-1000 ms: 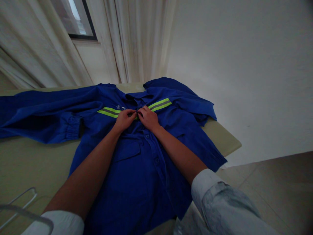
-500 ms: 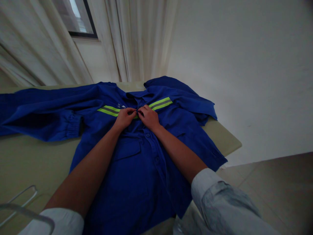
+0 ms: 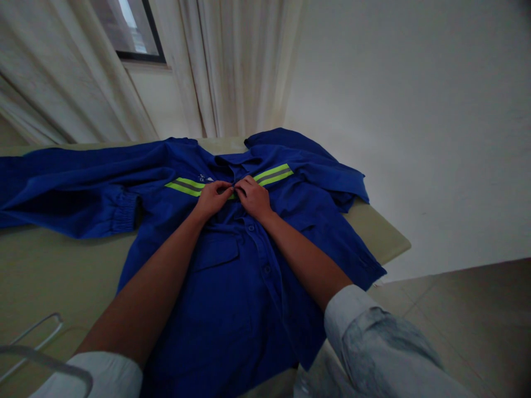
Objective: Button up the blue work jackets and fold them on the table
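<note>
A blue work jacket (image 3: 215,298) with yellow-green and grey reflective stripes lies spread out, front side up. At its chest, my left hand (image 3: 214,198) pinches one edge of the front opening between thumb and fingers. My right hand (image 3: 253,197) pinches the opposite edge, fingertips almost touching those of the left. Whatever button sits between the fingertips is hidden. Below the hands the placket hangs apart, showing a button (image 3: 251,228) and a lower button (image 3: 267,269). A flap pocket (image 3: 215,251) lies beside the placket.
The jacket rests on a greenish table (image 3: 83,276), whose right corner is near a white wall (image 3: 415,138). A white wire hanger (image 3: 45,359) is at the lower left. Pale curtains (image 3: 249,66) and a window (image 3: 136,33) are behind. Tiled floor (image 3: 456,315) shows at right.
My hands stay pinched at the same place on the jacket's front, with only a very slight shift of the fingers. The jacket lies as before.
</note>
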Available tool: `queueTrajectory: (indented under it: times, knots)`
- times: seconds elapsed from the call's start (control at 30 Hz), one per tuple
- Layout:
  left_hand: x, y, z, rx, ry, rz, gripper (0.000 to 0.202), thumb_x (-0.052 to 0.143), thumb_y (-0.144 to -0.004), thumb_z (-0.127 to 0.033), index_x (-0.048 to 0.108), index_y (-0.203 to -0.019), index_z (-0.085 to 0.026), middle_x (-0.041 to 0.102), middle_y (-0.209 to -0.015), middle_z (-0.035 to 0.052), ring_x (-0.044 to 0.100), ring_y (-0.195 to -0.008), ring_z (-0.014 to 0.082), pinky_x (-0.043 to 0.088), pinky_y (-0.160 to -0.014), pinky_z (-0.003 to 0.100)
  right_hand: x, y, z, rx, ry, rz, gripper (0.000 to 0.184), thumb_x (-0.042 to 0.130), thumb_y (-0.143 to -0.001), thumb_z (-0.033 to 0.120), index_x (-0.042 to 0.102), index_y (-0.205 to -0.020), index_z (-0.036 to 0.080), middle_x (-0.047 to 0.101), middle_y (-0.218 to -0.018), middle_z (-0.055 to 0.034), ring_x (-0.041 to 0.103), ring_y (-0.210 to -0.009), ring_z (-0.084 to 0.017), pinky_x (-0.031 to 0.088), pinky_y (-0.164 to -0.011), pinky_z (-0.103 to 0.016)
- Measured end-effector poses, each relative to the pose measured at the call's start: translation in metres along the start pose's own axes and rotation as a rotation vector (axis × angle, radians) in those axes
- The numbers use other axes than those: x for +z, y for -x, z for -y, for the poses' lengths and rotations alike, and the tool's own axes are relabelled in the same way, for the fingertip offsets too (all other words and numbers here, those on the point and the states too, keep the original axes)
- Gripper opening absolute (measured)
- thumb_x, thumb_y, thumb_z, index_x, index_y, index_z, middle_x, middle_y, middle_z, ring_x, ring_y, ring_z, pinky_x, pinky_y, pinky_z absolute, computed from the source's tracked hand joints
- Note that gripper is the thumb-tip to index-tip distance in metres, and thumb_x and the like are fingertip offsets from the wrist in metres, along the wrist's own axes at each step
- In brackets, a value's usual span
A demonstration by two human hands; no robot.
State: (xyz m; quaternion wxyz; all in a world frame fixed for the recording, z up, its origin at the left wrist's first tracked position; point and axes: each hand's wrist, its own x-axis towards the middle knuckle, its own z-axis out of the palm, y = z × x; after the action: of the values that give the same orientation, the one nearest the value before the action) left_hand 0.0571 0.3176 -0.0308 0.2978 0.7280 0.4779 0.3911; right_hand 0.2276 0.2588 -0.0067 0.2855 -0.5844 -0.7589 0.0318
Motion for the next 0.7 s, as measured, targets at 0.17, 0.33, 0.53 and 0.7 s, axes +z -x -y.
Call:
queueTrajectory:
  times: [0.17,0.33,0.53,0.7]
  knots:
    - [-0.0007,0.0020,-0.0023,-0.012,0.037,-0.003,0.029,0.069,-0.081,-0.037,0.080,-0.096,-0.016,0.082,-0.098,0.0097,0.075,-0.092,0.0261,0.059,-0.091,0.037,0.0025,-0.0012,-0.0019,-0.022,-0.030,-0.029,0.023,0.049,-0.110,0.029,0.072,-0.108,0.024,0.066,-0.117,-0.0040,0.064,-0.102,-0.019,0.048,-0.082,-0.028]
    - [-0.0024,0.0020,-0.0024,-0.020,0.082,-0.015,0.027,0.071,-0.079,-0.037,0.080,-0.093,-0.016,0.082,-0.096,0.0083,0.073,-0.088,0.0250,0.058,-0.089,0.036,0.0026,-0.0013,-0.0020,-0.034,-0.039,-0.030,0.023,0.049,-0.110,0.028,0.071,-0.108,0.025,0.065,-0.116,-0.0040,0.064,-0.099,-0.019,0.047,-0.079,-0.028]
    - [-0.0024,0.0011,0.0004,-0.057,0.197,-0.016,0.031,0.071,-0.077,-0.039,0.079,-0.094,-0.014,0.081,-0.093,0.0087,0.072,-0.087,0.0236,0.057,-0.085,0.035,0.0060,-0.0019,-0.0055,-0.082,-0.076,-0.044,0.025,0.046,-0.111,0.030,0.071,-0.112,0.026,0.063,-0.116,-0.0044,0.063,-0.097,-0.019,0.048,-0.079,-0.028]
    - [-0.0003,-0.0001,0.0036,-0.065,0.227,-0.001,0.029,0.072,-0.076,-0.039,0.078,-0.091,-0.015,0.080,-0.091,0.0082,0.071,-0.085,0.0230,0.056,-0.084,0.035,0.0070,-0.0009,-0.0057,-0.120,-0.066,-0.051,0.018,0.054,-0.106,0.029,0.071,-0.113,0.024,0.064,-0.114,-0.0053,0.064,-0.097,-0.020,0.049,-0.080,-0.029]
